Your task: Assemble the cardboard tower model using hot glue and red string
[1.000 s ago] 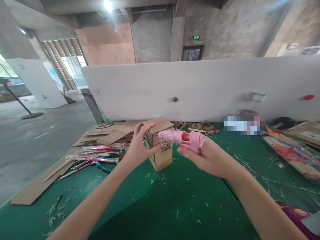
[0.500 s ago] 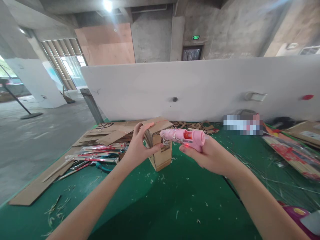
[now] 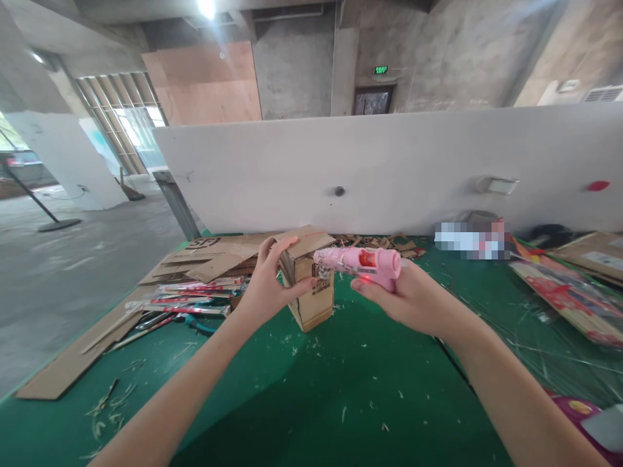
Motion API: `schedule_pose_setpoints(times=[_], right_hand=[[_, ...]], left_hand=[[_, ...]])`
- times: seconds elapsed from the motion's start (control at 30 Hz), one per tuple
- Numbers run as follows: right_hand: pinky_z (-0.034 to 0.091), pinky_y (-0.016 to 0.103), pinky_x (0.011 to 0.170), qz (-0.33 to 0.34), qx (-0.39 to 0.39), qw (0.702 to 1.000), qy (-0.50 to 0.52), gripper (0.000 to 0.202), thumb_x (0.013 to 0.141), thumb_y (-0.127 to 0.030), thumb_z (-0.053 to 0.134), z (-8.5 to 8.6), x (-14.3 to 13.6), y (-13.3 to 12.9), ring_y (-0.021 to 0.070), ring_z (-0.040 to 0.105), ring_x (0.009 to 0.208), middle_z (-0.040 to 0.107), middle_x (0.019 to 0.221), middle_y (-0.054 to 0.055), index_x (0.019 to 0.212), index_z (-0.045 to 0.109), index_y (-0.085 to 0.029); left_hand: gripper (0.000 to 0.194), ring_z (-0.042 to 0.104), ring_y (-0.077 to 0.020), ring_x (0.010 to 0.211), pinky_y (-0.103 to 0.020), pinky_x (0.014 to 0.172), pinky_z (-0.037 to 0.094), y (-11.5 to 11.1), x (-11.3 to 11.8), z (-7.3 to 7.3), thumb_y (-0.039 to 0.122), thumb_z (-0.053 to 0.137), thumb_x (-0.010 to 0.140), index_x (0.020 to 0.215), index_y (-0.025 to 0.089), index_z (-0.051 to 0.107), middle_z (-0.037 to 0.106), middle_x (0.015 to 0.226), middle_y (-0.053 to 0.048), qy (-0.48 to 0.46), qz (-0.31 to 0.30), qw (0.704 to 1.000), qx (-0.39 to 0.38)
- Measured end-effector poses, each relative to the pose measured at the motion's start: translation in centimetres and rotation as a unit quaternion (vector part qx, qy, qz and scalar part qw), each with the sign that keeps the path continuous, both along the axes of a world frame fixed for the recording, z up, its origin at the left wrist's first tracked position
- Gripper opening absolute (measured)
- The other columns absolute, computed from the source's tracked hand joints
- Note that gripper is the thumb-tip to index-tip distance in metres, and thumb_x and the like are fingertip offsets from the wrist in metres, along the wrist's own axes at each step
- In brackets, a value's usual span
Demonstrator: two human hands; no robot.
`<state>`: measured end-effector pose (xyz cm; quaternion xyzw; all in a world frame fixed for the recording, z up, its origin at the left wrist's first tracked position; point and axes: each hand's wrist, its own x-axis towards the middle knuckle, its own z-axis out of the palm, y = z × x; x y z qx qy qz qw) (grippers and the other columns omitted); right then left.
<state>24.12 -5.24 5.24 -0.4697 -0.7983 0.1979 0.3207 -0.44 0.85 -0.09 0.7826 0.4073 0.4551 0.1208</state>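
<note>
Cardboard box [image 3: 315,299] between left hand's [image 3: 272,285] half-spread fingers; right fingers curled round glue gun [image 3: 363,263].

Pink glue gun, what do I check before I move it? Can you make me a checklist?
1. Right hand gripping the glue gun: ok.
2. Left hand steadying the cardboard box: ok.
3. Red light on the gun lit: ok.
4. Left thumb well away from the nozzle: not ok, it's close.
5. Table free of scraps near the box: not ok, pale bits lie around.
6. Nozzle hot: cannot tell.
</note>
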Motion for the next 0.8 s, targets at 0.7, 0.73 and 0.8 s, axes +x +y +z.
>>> schedule_pose_setpoints(times=[0.7,0.73,0.8], right_hand=[[0.03,0.026,0.049,-0.006,0.043,0.999,-0.002,0.031,0.091,-0.045,0.052,0.1,0.9,0.3,0.0102,0.032,0.055,0.035,0.064,-0.004,0.072,0.045,-0.022],[0.03,0.026,0.05,-0.008,0.041,0.999,0.0,0.03,0.091,-0.045,0.051,0.0,0.9,0.3,0.0102,0.032,0.054,0.035,0.063,-0.004,0.072,0.046,-0.022],[0.03,0.026,0.05,-0.01,0.039,0.999,0.006,0.03,0.091,-0.045,0.051,-0.1,1.0,0.4,0.01,0.032,0.054,0.036,0.062,-0.005,0.073,0.046,-0.022]], left_hand=[[0.067,0.038,-0.0311,0.133,-0.047,0.101,0.047,0.2,0.0,-0.1,0.04,0.074,0.077,0.135,0.035,0.041,0.036,0.14,-0.008,-0.014,-0.004,1.0,0.004],[0.067,0.038,-0.0309,0.133,-0.047,0.101,0.047,0.1,0.0,-0.1,0.04,0.074,0.076,0.135,0.035,0.041,0.036,0.14,-0.008,-0.012,-0.002,1.0,0.006],[0.067,0.037,-0.0305,0.134,-0.046,0.101,0.047,0.1,0.0,-0.1,0.04,0.073,0.077,0.135,0.035,0.04,0.036,0.14,-0.008,-0.006,0.0,1.0,0.009]])
